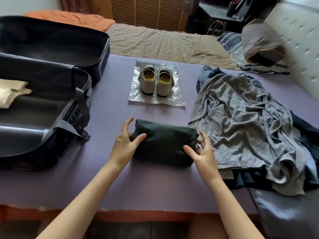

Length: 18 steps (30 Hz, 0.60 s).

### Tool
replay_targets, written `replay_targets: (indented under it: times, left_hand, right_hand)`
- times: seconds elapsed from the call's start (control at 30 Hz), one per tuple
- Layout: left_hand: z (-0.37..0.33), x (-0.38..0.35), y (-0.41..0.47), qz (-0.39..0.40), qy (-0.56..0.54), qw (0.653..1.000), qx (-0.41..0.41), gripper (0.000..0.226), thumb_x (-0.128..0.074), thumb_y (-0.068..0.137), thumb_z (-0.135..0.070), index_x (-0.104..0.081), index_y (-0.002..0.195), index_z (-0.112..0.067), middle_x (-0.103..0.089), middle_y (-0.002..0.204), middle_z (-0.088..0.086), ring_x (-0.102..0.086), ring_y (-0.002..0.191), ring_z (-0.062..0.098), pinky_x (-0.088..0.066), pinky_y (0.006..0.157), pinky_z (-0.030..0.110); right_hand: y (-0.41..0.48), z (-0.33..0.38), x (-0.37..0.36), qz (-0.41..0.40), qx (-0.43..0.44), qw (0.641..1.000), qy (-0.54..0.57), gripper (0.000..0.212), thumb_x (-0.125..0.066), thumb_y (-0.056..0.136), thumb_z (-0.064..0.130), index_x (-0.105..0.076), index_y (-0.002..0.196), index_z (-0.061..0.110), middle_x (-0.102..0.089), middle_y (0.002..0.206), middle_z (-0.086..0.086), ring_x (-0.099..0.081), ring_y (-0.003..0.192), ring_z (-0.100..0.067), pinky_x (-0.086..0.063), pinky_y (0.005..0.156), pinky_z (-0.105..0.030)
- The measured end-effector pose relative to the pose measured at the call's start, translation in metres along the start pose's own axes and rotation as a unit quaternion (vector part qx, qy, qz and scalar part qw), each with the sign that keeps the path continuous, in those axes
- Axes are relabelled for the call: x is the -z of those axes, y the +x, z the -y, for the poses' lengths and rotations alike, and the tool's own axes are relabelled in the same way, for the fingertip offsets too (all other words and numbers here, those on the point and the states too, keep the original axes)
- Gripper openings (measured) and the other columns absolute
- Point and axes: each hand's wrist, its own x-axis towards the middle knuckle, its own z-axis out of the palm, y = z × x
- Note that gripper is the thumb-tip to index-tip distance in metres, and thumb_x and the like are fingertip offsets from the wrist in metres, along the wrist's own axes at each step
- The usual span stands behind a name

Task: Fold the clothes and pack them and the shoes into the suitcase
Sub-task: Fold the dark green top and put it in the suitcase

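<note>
Nearest the camera, 2 bare forearms reach over a ribbed purple foam mat (138, 183) to a dark green garment folded into a compact rectangular bundle (164, 145), which lies on the mat in front of the person. The left hand (126, 140) is at the bundle's left end, thumb resting on top, fingers spread and fairly straight beside the edge, not clamped round it. The right hand (201, 150) is at the right end, thumb touching the top, fingers loosely bent beside the cloth, gripping nothing.

To the right, touching the bundle's corner, sprawls a crumpled heap of grey checked clothing (241, 121) over dark navy pieces (250, 180). To the left, a dark navy soft-sided suitcase (69, 128) lies open, a cream garment (10, 94) in its near half.

Beyond the bundle, 2 beige slip-on shoes (154, 83) stand side by side, heels toward the camera, on a clear crinkled plastic sheet (177, 100). Farther back are a beige patterned bedsheet (164, 42), an orange blanket (69, 18), a striped grey pillow (262, 42) and slatted wooden doors (146, 11).
</note>
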Motion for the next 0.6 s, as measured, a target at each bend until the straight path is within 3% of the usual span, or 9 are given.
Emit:
replay_targets:
  times: [0.07,0.1,0.23,0.33,0.4,0.5,0.57,0.6]
  left_hand:
    - [-0.006,-0.008,0.002,-0.049,0.056,0.997,-0.034,0.079,-0.061,0.090,-0.027,-0.010,0.150,-0.021,-0.067,0.077,0.001,-0.065,0.075,0.016,-0.051,0.073,0.024]
    - [-0.006,-0.011,0.005,-0.068,0.072,0.994,-0.038,0.081,-0.060,0.091,-0.027,-0.005,0.150,-0.021,-0.066,0.077,0.002,-0.065,0.075,0.022,-0.052,0.074,0.033]
    - [0.004,-0.017,0.014,-0.089,0.121,0.988,0.036,0.083,-0.060,0.091,-0.028,-0.003,0.151,-0.021,-0.065,0.080,0.011,-0.063,0.077,0.030,-0.051,0.074,0.043]
    - [0.012,-0.024,0.018,-0.071,0.180,0.977,0.084,0.081,-0.058,0.091,-0.032,-0.005,0.151,-0.017,-0.064,0.087,0.015,-0.063,0.084,0.036,-0.050,0.074,0.043]
    - [0.010,-0.025,0.019,-0.058,0.219,0.970,0.085,0.077,-0.054,0.093,-0.034,-0.007,0.151,-0.016,-0.063,0.102,0.016,-0.062,0.093,0.036,-0.047,0.076,0.042]
    - [0.011,-0.020,0.009,-0.080,0.263,0.961,0.023,0.067,-0.048,0.096,-0.032,-0.014,0.151,-0.013,-0.049,0.128,0.015,-0.050,0.113,0.031,-0.043,0.091,0.041]
    - [0.010,-0.018,0.003,-0.110,0.247,0.958,-0.098,0.059,-0.046,0.096,-0.033,-0.025,0.149,-0.016,-0.040,0.137,0.014,-0.037,0.125,0.028,-0.036,0.105,0.042]
    - [0.009,-0.019,0.001,-0.097,0.233,0.956,-0.150,0.056,-0.040,0.096,-0.039,-0.029,0.148,-0.021,-0.034,0.145,0.010,-0.028,0.134,0.025,-0.028,0.112,0.042]
  right_hand:
    - [0.004,0.001,-0.007,-0.054,0.008,0.998,-0.015,0.067,-0.067,0.087,0.009,-0.033,0.139,0.034,-0.055,0.120,-0.004,-0.062,0.108,-0.020,-0.050,0.097,-0.038]
    - [0.007,0.001,-0.011,-0.082,0.021,0.996,-0.030,0.067,-0.066,0.088,0.009,-0.033,0.140,0.034,-0.055,0.113,0.000,-0.062,0.106,-0.024,-0.050,0.096,-0.041]
    - [0.012,-0.002,-0.026,-0.127,0.065,0.982,-0.120,0.064,-0.062,0.087,-0.003,-0.038,0.142,0.016,-0.057,0.098,-0.002,-0.059,0.099,-0.025,-0.045,0.092,-0.028]
    - [0.015,-0.011,-0.030,-0.130,0.027,0.981,-0.139,0.061,-0.061,0.087,-0.003,-0.039,0.142,0.011,-0.060,0.116,-0.020,-0.058,0.109,-0.031,-0.037,0.086,-0.015]
    - [0.013,-0.010,-0.031,-0.134,0.041,0.968,-0.209,0.060,-0.060,0.089,0.002,-0.037,0.143,0.015,-0.057,0.122,-0.017,-0.058,0.107,-0.028,-0.041,0.084,-0.020]
    - [0.002,-0.011,-0.027,-0.172,0.084,0.925,-0.327,0.053,-0.059,0.092,0.015,-0.041,0.142,0.019,-0.048,0.128,-0.009,-0.055,0.107,-0.026,-0.053,0.079,-0.040]
    - [-0.002,-0.012,-0.025,-0.177,0.144,0.919,-0.320,0.047,-0.057,0.094,0.024,-0.046,0.140,0.021,-0.042,0.139,-0.007,-0.043,0.122,-0.024,-0.045,0.099,-0.041]
    - [-0.002,-0.011,-0.026,-0.148,0.158,0.930,-0.298,0.046,-0.052,0.096,0.031,-0.045,0.141,0.024,-0.035,0.148,-0.004,-0.032,0.132,-0.022,-0.032,0.110,-0.037]
